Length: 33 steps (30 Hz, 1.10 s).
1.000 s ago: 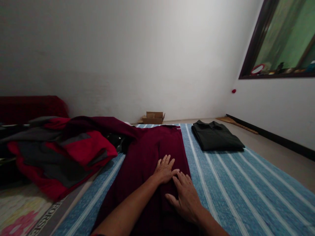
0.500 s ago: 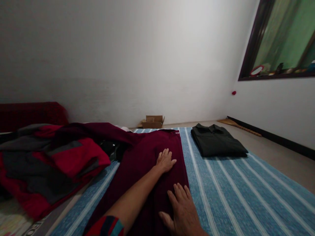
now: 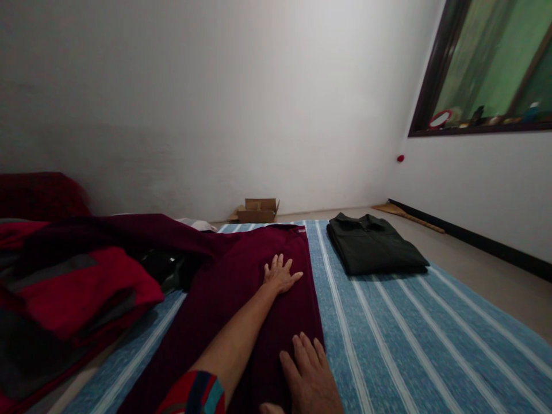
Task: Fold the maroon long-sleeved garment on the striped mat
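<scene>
In front of me stands a plain white wall (image 3: 215, 98). A dark-framed window (image 3: 495, 63) is at right, and a small cardboard box (image 3: 257, 210) lies on the floor (image 3: 483, 270).

Two bare hands in view, no gloves, rings, watch or bands seen on either. Left hand (image 3: 280, 274): forearm uncovered along its visible length; a short sleeve (image 3: 194, 394) shows at the bottom edge, red with dark navy and teal stripes. Right hand (image 3: 308, 379): only the back and fingers show, cut off at the frame edge; wrist and any sleeve are out of view.
</scene>
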{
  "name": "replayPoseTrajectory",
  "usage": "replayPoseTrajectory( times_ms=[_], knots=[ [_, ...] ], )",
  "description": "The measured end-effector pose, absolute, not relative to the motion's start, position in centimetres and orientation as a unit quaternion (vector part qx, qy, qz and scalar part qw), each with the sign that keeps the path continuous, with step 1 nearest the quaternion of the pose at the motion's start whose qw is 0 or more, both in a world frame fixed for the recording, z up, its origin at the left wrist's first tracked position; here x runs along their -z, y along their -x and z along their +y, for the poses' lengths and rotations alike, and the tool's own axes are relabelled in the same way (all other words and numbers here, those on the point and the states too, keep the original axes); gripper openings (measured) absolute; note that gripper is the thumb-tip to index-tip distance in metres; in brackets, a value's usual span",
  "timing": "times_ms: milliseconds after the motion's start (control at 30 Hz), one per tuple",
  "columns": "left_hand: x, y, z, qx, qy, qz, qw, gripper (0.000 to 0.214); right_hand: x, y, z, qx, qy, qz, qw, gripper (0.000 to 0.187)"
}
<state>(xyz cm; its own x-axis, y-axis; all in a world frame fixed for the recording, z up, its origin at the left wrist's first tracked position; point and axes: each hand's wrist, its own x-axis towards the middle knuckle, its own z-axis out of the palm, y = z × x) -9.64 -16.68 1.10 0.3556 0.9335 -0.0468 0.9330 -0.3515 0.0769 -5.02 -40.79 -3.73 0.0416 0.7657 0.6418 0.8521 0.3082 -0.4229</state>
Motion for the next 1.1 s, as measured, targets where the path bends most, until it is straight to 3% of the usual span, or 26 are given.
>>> replayPoseTrajectory(
  times_ms=[1100],
  knots=[
    [-1.4,11.3,-18.3,-0.019,-0.775,0.631,0.017,0.080,3.8,5.5,-40.1,0.053,0.598,-0.708,0.372,0.068]
  ],
)
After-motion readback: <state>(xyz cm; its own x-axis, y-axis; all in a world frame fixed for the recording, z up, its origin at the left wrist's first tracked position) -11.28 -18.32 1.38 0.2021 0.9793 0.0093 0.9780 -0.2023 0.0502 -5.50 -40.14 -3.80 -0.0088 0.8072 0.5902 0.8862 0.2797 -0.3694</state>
